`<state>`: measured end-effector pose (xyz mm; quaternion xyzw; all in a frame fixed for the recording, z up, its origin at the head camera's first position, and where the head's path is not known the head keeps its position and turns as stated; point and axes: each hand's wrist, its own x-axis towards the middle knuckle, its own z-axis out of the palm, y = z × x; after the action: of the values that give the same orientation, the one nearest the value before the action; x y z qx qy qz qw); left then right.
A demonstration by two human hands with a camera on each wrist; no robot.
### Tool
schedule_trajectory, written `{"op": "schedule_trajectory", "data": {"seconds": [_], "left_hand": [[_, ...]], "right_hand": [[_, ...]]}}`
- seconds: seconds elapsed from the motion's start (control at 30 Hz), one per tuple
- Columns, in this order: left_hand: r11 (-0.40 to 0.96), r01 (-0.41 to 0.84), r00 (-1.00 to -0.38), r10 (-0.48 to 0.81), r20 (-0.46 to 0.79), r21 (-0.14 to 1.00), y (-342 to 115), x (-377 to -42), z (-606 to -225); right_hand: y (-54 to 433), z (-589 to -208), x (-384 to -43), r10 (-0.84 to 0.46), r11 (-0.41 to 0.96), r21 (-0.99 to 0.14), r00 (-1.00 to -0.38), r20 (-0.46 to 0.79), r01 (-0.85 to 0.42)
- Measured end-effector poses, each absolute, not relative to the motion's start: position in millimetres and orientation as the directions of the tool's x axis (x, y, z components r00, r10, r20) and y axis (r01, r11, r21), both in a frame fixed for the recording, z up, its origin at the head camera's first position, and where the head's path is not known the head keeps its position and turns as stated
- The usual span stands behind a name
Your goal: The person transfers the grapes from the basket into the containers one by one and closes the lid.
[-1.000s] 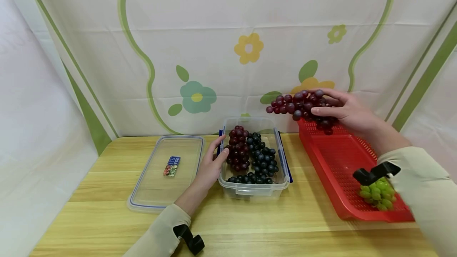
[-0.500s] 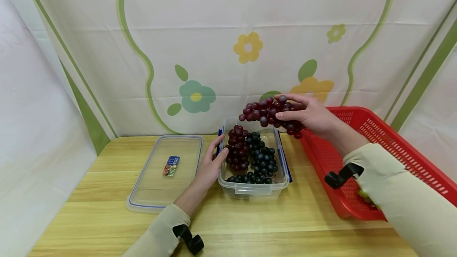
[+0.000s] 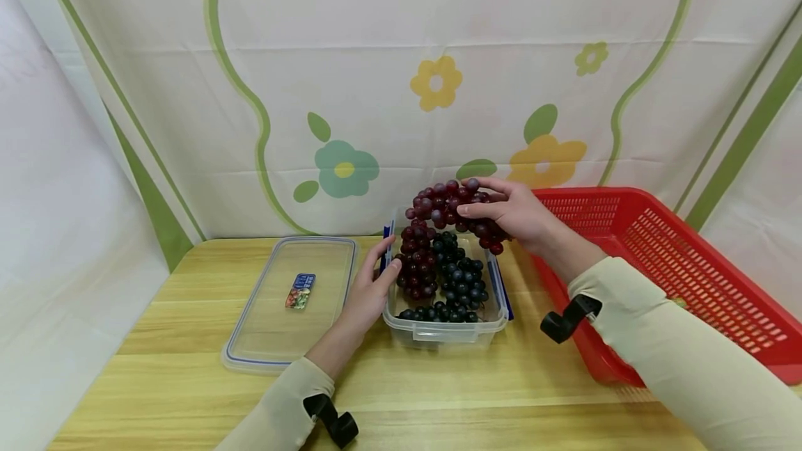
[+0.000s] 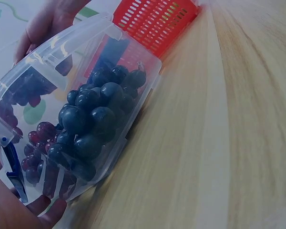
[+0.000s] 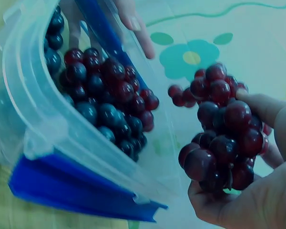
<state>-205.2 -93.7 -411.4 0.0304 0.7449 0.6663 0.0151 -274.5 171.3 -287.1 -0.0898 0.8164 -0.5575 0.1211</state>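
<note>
My right hand (image 3: 526,218) holds a bunch of red grapes (image 3: 441,204) between thumb and fingers, over the back part of a clear plastic food container (image 3: 446,335). Inside that container, another red bunch (image 3: 416,263) lies along the left, with black grapes (image 3: 464,282) at the right and front. With fingers extended, my left hand (image 3: 362,298) rests against the container's left side. In the right wrist view, the held red grapes (image 5: 224,138) hang apart from the bunches inside. Through the wall, the left wrist view shows black grapes (image 4: 102,114).
A red perforated plastic basket (image 3: 708,277) stands at the right, mostly behind my right forearm; a bit of green grape (image 3: 679,303) shows in it. The container's clear lid (image 3: 269,333), with a label, lies on the wooden table at the left. A patterned curtain (image 3: 401,110) hangs behind.
My right hand has carried the red grapes leftward and slightly down, from above the basket to over the container. The left hand has stayed at the container's side.
</note>
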Motion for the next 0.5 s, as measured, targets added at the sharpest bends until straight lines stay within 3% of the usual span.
{"op": "schedule_trajectory", "data": {"seconds": [0.5], "left_hand": [[0.136, 0.019, -0.998, 0.069, 0.009, 0.991, -89.7, -204.5, -408.6]], "right_hand": [[152.2, -294.4, -254.7, -0.07, 0.458, -0.885, -0.99, -0.126, 0.081]]}}
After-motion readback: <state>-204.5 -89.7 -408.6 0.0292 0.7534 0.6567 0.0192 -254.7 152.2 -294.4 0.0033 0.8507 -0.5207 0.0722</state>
